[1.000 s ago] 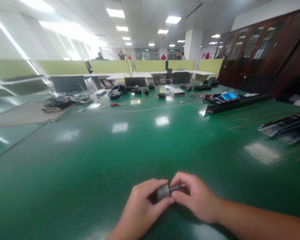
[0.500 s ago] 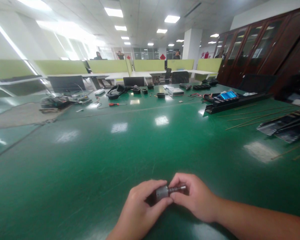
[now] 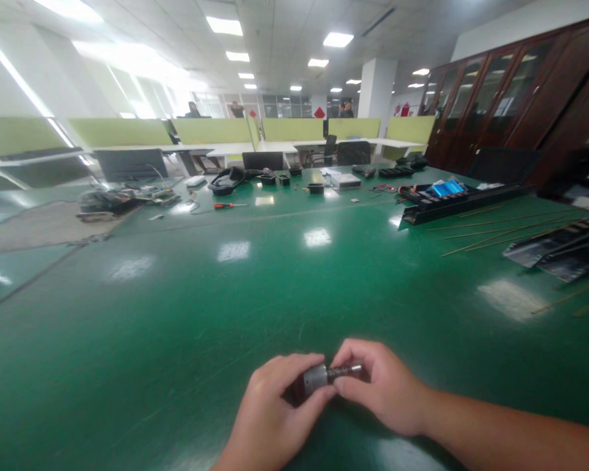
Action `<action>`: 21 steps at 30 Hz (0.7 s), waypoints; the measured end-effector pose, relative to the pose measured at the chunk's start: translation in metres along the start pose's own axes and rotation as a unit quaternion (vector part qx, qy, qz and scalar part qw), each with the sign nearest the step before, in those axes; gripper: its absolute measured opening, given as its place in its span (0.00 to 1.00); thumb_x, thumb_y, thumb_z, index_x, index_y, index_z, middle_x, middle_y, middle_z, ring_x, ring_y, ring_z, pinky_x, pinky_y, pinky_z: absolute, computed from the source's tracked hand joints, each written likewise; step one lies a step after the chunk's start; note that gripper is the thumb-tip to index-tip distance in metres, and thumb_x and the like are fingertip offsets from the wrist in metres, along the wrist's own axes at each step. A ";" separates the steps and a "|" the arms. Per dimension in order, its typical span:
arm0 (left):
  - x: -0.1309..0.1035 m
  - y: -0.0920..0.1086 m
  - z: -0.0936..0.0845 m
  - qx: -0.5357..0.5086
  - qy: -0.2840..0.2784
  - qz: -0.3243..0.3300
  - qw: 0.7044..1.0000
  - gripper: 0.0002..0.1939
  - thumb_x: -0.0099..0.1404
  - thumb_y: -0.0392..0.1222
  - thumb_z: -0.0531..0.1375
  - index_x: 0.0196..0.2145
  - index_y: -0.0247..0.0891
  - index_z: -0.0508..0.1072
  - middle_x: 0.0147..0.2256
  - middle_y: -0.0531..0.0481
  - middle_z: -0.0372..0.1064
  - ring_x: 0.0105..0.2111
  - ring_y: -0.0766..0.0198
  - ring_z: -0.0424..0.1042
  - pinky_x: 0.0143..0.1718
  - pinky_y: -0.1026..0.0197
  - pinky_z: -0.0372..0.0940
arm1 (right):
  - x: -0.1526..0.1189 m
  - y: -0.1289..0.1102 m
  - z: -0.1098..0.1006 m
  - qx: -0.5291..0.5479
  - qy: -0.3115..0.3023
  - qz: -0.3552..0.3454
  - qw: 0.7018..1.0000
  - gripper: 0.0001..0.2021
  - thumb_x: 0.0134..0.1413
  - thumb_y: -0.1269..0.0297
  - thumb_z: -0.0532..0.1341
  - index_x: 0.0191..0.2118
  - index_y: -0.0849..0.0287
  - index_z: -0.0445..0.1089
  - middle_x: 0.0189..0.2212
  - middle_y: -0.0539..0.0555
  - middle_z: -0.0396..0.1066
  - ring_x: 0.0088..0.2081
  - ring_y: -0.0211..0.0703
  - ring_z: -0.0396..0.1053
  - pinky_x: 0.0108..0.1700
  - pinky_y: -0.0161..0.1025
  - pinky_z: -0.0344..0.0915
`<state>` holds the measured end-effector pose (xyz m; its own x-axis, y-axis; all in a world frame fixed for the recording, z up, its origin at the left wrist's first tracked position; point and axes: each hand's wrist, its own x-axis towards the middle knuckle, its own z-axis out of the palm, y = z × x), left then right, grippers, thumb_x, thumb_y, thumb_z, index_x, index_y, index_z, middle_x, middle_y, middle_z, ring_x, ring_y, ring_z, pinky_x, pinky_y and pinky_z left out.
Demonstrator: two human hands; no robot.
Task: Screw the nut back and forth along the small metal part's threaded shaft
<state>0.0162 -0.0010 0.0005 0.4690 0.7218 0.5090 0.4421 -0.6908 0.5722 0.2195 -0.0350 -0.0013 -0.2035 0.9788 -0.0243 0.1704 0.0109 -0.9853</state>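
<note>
A grey metal cylinder with a thin ridged shaft (image 3: pixel 316 379) lies in my two hands, low in the middle of the view. My left hand (image 3: pixel 275 405) is closed around the cylinder, thumb on the near side and fingers over the far side. From its right end the shaft (image 3: pixel 344 371) sticks out towards my right hand (image 3: pixel 387 386), whose thumb and fingertips are curled closed about it. The shaft's bright tip shows between those fingers. My palm hides the cylinder's left end. Below both hands is the glossy green tabletop (image 3: pixel 201 307).
An orange-handled screwdriver (image 3: pixel 224 205) lies farther back, near small black trays (image 3: pixel 316 188) and a white box (image 3: pixel 344 179). To the right are a black channel with electronics (image 3: pixel 422 212), thin rods (image 3: pixel 495 230) and more metal channels (image 3: pixel 564 252). Clutter (image 3: pixel 110 199) sits at the left.
My left hand and the cylinder have shifted slightly left, and a little more of the shaft's base shows. My right hand has hardly moved. In the far background a second person's head appears.
</note>
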 end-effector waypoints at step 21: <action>0.001 0.002 -0.002 0.002 0.009 -0.010 1.000 0.11 0.59 0.44 0.68 0.41 0.45 0.79 0.35 0.52 0.80 0.31 0.60 0.79 0.32 0.63 0.73 | -0.001 -0.001 -0.001 0.019 -0.013 0.015 1.000 0.03 0.53 0.68 0.63 0.34 0.59 0.69 0.26 0.47 0.68 0.29 0.37 0.65 0.32 0.33 0.59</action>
<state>0.0156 -0.0012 0.0035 0.4462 0.7355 0.5099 0.4538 -0.6770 0.5794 0.2205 -0.0353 -0.0005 -0.2248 0.9726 -0.0589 0.1400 -0.0276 -0.9898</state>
